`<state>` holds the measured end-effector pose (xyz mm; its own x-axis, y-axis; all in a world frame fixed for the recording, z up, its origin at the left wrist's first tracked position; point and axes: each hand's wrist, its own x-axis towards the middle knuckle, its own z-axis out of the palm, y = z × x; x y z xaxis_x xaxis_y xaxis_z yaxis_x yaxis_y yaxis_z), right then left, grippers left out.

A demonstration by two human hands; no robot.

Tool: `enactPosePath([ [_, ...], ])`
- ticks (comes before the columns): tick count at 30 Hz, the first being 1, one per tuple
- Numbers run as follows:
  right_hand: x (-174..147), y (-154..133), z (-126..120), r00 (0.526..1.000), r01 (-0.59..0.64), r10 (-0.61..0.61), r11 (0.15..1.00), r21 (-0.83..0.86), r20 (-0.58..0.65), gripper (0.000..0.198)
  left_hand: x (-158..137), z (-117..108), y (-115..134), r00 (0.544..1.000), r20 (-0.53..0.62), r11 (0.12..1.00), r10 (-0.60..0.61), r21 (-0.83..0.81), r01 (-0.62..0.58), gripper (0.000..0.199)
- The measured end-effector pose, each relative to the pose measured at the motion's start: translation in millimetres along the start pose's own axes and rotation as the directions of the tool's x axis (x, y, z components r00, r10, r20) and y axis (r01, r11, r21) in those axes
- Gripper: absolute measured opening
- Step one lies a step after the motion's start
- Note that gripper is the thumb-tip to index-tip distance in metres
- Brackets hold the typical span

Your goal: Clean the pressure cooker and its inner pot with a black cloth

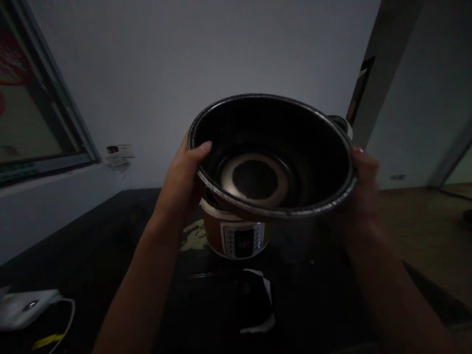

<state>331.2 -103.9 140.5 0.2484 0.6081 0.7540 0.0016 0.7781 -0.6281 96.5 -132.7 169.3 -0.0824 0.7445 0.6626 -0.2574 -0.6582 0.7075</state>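
Note:
A dark inner cooking pot (254, 179) is held up in the middle of the head view, its mouth tilted toward me. Inside, its bottom shows a pale ring round a dark disc. My left hand (184, 169) grips the rim at the left, thumb over the edge and fingers hidden behind the wall. At the right, my right hand (363, 179) holds the opposite side, with its fingers partly in shadow. Behind and below the pot stands a brown electric cooker (217, 231) with a control panel (243, 241) on its front. The pot hides most of the cooker's top.
The cooker stands on a dark table (121, 246). A black object with a white edge (256, 295) lies in front of it. A white device (31, 307) with a cable is at the lower left. Wall sockets (120, 153) and a window (33, 108) are on the left.

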Motion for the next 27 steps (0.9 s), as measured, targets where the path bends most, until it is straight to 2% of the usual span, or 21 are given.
enactPosePath([
  [2, 25, 19, 20, 0.993, 0.118, -0.118, 0.993, -0.005, 0.025, 0.036, 30, -12, -7, 0.999, 0.027, 1.000, 0.019, -0.008, -0.018, 0.048],
  [5, 53, 56, 44, 0.979, 0.174, -0.180, 0.982, 0.072, 0.092, 0.035, 61, -38, -29, 1.000, 0.002, 1.000, -0.011, -0.005, 0.011, 0.046],
  [9, 67, 100, 61, 0.989, 0.085, -0.089, 0.995, 0.043, 0.116, 0.038, 72, -68, -65, 0.983, -0.087, 0.987, -0.159, 0.017, 0.161, 0.037],
  [13, 66, 126, 66, 0.989, -0.056, 0.051, 0.998, 0.030, 0.137, 0.041, 68, -82, -90, 0.961, -0.120, 0.966, -0.249, 0.034, 0.255, 0.037],
  [20, 67, 148, 60, 0.961, -0.224, 0.224, 0.974, -0.020, 0.164, 0.037, 68, -85, -104, 0.888, -0.210, 0.906, -0.410, 0.021, 0.423, 0.026],
  [27, 69, 160, 55, 0.896, -0.387, 0.406, 0.913, -0.132, 0.179, 0.030, 68, -90, -115, 0.860, -0.226, 0.875, -0.458, 0.058, 0.481, 0.017],
])
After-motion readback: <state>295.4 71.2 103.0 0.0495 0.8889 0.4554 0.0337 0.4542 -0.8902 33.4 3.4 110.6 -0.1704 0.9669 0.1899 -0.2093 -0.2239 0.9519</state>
